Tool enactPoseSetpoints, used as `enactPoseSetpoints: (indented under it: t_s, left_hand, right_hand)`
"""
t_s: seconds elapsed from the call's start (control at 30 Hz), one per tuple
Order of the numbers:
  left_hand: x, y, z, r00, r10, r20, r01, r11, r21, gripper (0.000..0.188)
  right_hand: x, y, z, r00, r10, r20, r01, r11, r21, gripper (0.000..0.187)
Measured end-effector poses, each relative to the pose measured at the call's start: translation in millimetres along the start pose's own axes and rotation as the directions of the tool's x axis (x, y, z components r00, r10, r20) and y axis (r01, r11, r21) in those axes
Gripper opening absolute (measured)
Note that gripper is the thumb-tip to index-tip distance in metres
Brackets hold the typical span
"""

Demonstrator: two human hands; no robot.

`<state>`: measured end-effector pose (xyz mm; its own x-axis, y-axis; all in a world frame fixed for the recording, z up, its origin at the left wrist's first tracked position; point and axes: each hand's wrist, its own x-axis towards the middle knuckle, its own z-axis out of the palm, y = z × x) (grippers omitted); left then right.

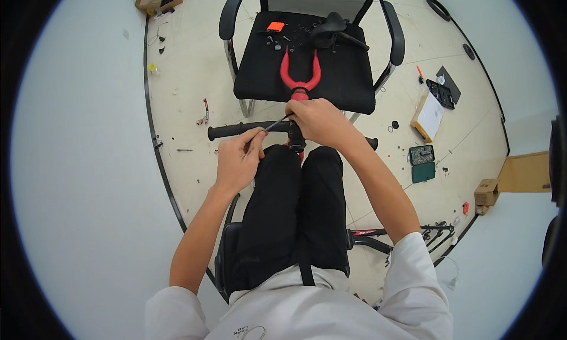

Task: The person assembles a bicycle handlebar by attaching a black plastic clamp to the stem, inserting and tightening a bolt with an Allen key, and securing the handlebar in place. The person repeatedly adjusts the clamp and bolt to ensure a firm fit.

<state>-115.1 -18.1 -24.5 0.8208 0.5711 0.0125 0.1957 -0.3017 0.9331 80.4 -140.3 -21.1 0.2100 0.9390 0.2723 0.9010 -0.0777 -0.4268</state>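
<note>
Between my knees and a black office chair point(254, 83) is a black bicycle handlebar point(233, 130) with its stem point(296, 140). A red bicycle fork point(300, 83) joins it, its two legs lying on the chair seat and pointing away from me. My left hand point(237, 163) is closed, pinching the near end of a thin dark metal rod point(276, 124), which looks like a hex key. The rod slants up to the stem. My right hand point(322, 121) is closed round the top of the stem, at the rod's far end; its fingers hide that end.
On the seat lie a black bicycle saddle point(329, 30), an orange piece point(275, 27) and small metal parts. To the right on the floor are a green case point(423, 173), a tool case point(440, 94) and a cardboard box point(486, 192). A dark bike frame point(372, 239) lies beside my seat.
</note>
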Motion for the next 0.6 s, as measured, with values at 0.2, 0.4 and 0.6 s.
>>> enactPoseSetpoints:
  t_s: [0.2,0.4,0.6]
  left_hand:
    - [15.9,-29.3,0.4,0.998,-0.050,0.044,0.058,0.974,-0.217,0.025]
    - [23.4,26.4,12.6,0.980,0.185,0.074,-0.188,0.982,0.035,0.020]
    - [50.7,54.5,13.6,0.924,0.324,0.205,-0.370,0.894,0.254,0.014]
  right_hand:
    - [-13.7,-13.4,1.7,0.985,0.089,-0.148,-0.089,0.996,0.010,0.006]
    - [-20.9,4.2,-33.2,0.900,0.427,-0.083,-0.347,0.820,0.456,0.015]
    - [-32.0,15.8,-30.6,0.876,0.479,0.061,-0.413,0.680,0.606,0.014]
